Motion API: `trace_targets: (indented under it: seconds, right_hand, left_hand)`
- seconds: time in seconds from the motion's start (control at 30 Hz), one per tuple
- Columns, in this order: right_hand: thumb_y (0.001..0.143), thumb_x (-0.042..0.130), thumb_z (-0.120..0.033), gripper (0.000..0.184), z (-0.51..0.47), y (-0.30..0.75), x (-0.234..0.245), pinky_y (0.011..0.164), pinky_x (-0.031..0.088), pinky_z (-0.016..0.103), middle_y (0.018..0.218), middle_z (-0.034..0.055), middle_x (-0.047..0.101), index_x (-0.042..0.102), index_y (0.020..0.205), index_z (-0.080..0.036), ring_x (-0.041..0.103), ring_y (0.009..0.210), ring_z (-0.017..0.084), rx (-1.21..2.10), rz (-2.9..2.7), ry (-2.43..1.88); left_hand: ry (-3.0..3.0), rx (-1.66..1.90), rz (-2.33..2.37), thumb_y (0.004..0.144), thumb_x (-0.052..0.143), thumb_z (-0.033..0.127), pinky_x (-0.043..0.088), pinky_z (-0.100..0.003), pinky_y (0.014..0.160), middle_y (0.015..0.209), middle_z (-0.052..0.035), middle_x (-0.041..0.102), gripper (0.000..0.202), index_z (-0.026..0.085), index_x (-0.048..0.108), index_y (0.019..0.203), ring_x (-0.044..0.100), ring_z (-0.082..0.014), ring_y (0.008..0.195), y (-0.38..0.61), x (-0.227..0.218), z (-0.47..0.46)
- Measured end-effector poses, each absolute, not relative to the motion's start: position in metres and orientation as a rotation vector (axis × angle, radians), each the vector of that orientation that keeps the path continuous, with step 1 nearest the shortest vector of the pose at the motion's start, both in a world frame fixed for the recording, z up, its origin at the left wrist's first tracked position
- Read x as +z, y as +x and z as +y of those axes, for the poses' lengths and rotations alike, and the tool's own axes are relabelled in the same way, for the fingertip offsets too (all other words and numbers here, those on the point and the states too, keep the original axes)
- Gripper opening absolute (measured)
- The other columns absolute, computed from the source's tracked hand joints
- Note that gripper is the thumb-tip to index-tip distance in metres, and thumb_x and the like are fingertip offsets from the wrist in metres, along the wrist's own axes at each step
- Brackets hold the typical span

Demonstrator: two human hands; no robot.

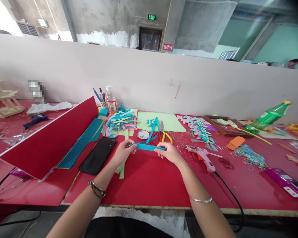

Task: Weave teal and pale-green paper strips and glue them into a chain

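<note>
A blue paper strip (146,147) is stretched level between my two hands above the red table. My left hand (124,149) pinches its left end, and my right hand (169,152) pinches the right end. Beyond the strip lie scissors (162,128) and pliers with yellow and red handles (168,137). More blue strips (153,130) stand near a round white lid (143,134). Pale green paper strips (122,170) lie below my left hand. A heap of cut blue, pink and green strips (120,120) sits farther back.
A black phone (97,155) and an upright red board (52,138) are on the left. To the right lie a pink glue gun (201,157) with its cord, woven paper pieces (198,129), a tilted green bottle (269,118) and a purple power strip (288,183). A clear bottle (111,99) stands behind.
</note>
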State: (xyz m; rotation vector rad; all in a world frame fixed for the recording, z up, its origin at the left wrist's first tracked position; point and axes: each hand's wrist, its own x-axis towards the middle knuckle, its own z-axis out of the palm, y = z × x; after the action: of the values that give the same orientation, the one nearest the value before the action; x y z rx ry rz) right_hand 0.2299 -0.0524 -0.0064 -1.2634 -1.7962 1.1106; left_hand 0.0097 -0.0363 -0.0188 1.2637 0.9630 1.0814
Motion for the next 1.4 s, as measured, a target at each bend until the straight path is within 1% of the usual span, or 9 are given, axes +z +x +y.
trace_targets:
  seconds: [0.13,0.27,0.37,0.47,0.63,0.73,0.9,1.13,1.4]
  right_hand:
    - [0.071,0.054,-0.037,0.022,-0.054,0.228,-0.006,0.07,0.044,0.027,0.08,0.0023,0.062,0.058,0.083,-0.018,0.057,0.074,0.015,0.991,-1.831,-1.259]
    - [0.073,0.052,-0.036,0.034,-0.056,0.218,-0.007,0.087,0.037,0.033,0.109,0.0037,0.057,0.055,0.105,-0.023,0.05,0.101,0.018,0.949,-1.923,-1.183]
    - [0.073,0.052,-0.034,0.032,-0.056,0.212,-0.009,0.084,0.039,0.033,0.105,0.0044,0.059,0.056,0.103,-0.022,0.053,0.095,0.019,0.991,-1.99,-1.127]
    - [0.075,0.051,-0.034,0.023,-0.055,0.21,-0.012,0.069,0.042,0.027,0.08,0.0024,0.062,0.059,0.091,-0.019,0.055,0.071,0.014,1.008,-1.99,-1.14]
    - [0.078,0.045,-0.035,0.025,-0.055,0.211,-0.012,0.052,0.033,0.021,0.051,-0.0045,0.046,0.055,0.066,-0.016,0.042,0.049,0.008,0.972,-1.989,-1.167]
    - [0.079,0.044,-0.034,0.026,-0.055,0.212,-0.01,0.052,0.032,0.02,0.051,-0.0048,0.043,0.054,0.063,-0.016,0.041,0.05,0.008,0.942,-1.981,-1.162]
    - [0.077,0.045,-0.036,0.025,-0.056,0.213,-0.01,0.048,0.029,0.02,0.05,-0.0048,0.042,0.054,0.064,-0.017,0.038,0.048,0.008,0.929,-1.952,-1.205]
    - [0.072,0.053,-0.038,0.022,-0.053,0.215,-0.015,0.057,0.037,0.022,0.067,-0.0011,0.055,0.059,0.075,-0.017,0.048,0.062,0.011,1.009,-1.886,-1.195]
    - [0.071,0.052,-0.041,0.025,-0.049,0.221,-0.02,0.059,0.039,0.024,0.069,0.0005,0.058,0.06,0.074,-0.017,0.051,0.064,0.013,0.969,-1.857,-1.239]
  left_hand:
    - [1.338,1.09,0.995,0.066,0.06,0.032,0.036,-0.018,0.052,0.054,0.0051,0.051,0.022,0.015,0.047,0.071,0.047,-0.0065,0.051,0.009,-0.019,-0.036]
    - [1.509,1.046,0.955,0.068,0.058,0.031,0.035,-0.018,0.054,0.063,0.0039,0.05,0.019,0.015,0.049,0.071,0.046,-0.0069,0.057,0.012,-0.018,-0.039]
    - [1.574,1.003,0.913,0.067,0.059,0.031,0.037,-0.019,0.056,0.068,0.0027,0.05,0.018,0.016,0.05,0.074,0.047,-0.008,0.061,0.016,-0.017,-0.041]
    - [1.579,0.975,0.873,0.066,0.059,0.03,0.038,-0.019,0.057,0.072,0.0013,0.052,0.019,0.016,0.051,0.077,0.048,-0.0089,0.063,0.019,-0.016,-0.042]
    - [1.53,0.989,0.896,0.064,0.061,0.032,0.038,-0.019,0.056,0.073,0.0008,0.055,0.025,0.016,0.054,0.082,0.049,-0.0092,0.062,0.019,-0.016,-0.042]
    - [1.535,0.929,0.974,0.067,0.058,0.035,0.037,-0.02,0.056,0.065,0.0002,0.057,0.026,0.014,0.058,0.082,0.049,-0.0097,0.058,0.018,-0.016,-0.041]
    - [1.668,0.927,1.08,0.071,0.053,0.04,0.033,-0.02,0.051,0.058,-0.0014,0.058,0.03,0.013,0.062,0.064,0.047,-0.0097,0.053,0.013,-0.021,-0.038]
    - [1.735,0.927,1.12,0.073,0.048,0.044,0.032,-0.02,0.049,0.054,-0.0009,0.057,0.036,0.014,0.066,0.065,0.046,-0.0102,0.051,0.012,-0.024,-0.037]
    - [1.715,0.959,1.166,0.074,0.046,0.046,0.029,-0.019,0.047,0.053,-0.0002,0.055,0.039,0.012,0.065,0.065,0.042,-0.009,0.049,0.012,-0.02,-0.04]
